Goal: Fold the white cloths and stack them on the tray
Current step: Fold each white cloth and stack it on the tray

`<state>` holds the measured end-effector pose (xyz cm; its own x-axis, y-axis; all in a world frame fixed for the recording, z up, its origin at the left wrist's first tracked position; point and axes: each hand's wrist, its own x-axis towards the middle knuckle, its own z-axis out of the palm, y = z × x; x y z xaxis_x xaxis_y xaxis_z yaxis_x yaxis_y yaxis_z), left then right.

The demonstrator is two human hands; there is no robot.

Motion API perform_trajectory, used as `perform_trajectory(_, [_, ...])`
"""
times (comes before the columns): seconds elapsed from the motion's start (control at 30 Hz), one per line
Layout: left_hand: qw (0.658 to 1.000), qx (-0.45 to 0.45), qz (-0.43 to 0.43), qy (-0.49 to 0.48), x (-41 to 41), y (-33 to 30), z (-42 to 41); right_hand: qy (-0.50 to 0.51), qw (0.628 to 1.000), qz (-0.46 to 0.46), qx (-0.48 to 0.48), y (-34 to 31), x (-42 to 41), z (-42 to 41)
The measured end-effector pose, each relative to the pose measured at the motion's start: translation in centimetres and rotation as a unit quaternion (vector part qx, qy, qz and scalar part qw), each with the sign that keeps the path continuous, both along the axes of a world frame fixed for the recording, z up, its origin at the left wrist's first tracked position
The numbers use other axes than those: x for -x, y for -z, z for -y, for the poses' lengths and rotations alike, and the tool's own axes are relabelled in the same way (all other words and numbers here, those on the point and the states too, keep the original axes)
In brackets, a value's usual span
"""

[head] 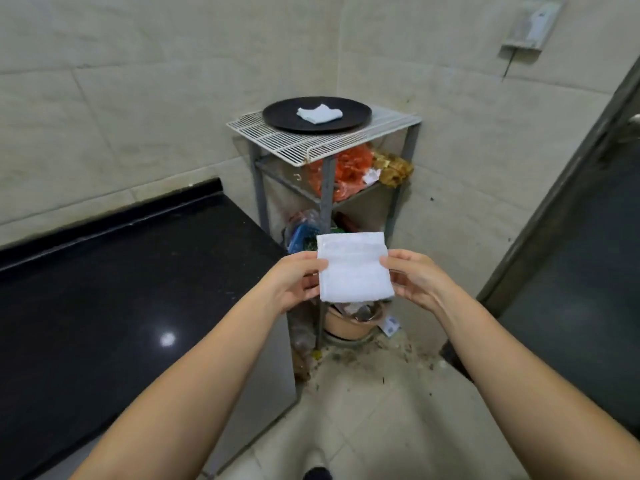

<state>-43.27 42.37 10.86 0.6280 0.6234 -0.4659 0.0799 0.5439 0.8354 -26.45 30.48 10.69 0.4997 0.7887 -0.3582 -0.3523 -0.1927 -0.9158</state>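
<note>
Left hand (294,282) and right hand (414,280) pinch opposite edges of a square white terry cloth (355,268), fingers keeping it taut for folding, well below the round black tray (277,114) bearing one folded white cloth (319,114).

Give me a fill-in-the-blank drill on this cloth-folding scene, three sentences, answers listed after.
1. The white cloth is held by ____ hands, the left hand and the right hand.
2. One folded cloth already lies on the round ____ tray.
3. The tray sits on a white ____ shelf on top of the rack.

Missing words: both; black; wire
</note>
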Motion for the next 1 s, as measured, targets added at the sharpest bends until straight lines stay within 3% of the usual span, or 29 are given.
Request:
perform_trajectory(0.57, [0.974, -0.2, 0.032, -0.097, -22.6, -10.6, -25.1, -0.045, 0.985, 0.155, -0.053, -10.8, -24.1, -28.5])
perform_trajectory(1.0, [0.943, -0.191, -0.064, -0.263, -32.7, -10.0, -43.8, -0.207, 0.948, 0.242, -0.023, -11.2, -35.0, -53.3])
